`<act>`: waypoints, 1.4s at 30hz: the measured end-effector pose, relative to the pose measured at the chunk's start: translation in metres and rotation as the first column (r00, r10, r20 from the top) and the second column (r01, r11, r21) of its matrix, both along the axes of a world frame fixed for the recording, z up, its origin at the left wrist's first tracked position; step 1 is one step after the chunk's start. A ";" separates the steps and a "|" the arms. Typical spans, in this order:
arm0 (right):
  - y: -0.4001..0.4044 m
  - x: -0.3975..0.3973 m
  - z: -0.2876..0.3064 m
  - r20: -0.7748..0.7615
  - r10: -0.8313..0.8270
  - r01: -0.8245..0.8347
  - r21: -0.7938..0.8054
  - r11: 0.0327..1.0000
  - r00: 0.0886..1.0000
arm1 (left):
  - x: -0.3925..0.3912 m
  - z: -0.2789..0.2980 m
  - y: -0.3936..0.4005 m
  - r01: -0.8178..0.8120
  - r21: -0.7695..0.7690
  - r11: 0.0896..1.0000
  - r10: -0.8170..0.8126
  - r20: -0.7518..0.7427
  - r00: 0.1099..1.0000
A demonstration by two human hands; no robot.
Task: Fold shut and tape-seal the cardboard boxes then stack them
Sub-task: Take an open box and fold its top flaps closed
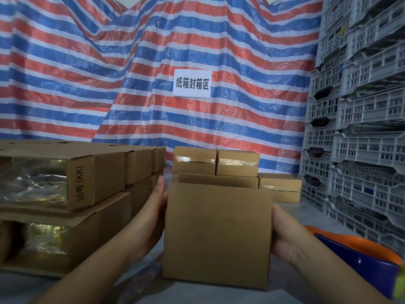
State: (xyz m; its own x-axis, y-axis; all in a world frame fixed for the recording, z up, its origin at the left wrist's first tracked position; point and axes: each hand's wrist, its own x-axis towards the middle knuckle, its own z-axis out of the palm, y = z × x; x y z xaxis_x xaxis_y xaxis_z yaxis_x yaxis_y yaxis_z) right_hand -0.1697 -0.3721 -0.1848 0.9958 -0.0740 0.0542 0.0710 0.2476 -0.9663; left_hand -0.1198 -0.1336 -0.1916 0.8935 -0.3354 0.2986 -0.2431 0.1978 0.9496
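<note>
A plain cardboard box (218,233) stands in the middle of the table, its near flap upright and a far flap (217,181) showing behind it. My left hand (156,200) lies flat against the box's left side, fingers straight. On the box's right side rests my right hand (282,235), its fingertips hidden behind the edge. Behind the box, taped boxes are stacked: two on top (215,161) and a lower one at the right (281,187).
Bundles of flat boxes wrapped in clear film (65,172) pile up at the left. Grey plastic crates (361,128) tower at the right. An orange and blue tape dispenser (361,257) lies at the lower right. A striped tarp with a white sign (192,83) hangs behind.
</note>
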 end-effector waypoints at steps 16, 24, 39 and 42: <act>-0.006 0.012 -0.003 0.060 -0.019 0.012 0.104 0.994 0.998 | 0.010 0.002 0.000 -0.100 0.144 0.984 0.105 -0.026 0.994; -0.015 0.009 0.003 0.045 0.116 -0.114 -0.054 0.992 0.992 | 0.009 0.004 -0.009 -0.153 0.055 0.987 0.158 -0.109 0.981; -0.015 0.016 0.001 0.340 -0.007 0.037 -0.080 0.996 0.940 | 0.013 0.002 0.002 -0.210 0.016 0.978 0.203 0.191 0.960; -0.017 0.015 -0.001 0.336 -0.023 0.072 -0.134 0.988 0.942 | 0.012 0.001 0.002 -0.259 0.077 0.963 0.235 0.232 0.944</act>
State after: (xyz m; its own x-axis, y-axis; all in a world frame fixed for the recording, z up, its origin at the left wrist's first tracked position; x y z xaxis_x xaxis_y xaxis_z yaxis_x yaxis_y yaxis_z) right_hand -0.1552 -0.3887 -0.1862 0.9144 -0.0883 0.3952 0.4027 0.0976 -0.9101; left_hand -0.1078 -0.1316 -0.1901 0.8689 -0.1522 0.4710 -0.4756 0.0072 0.8796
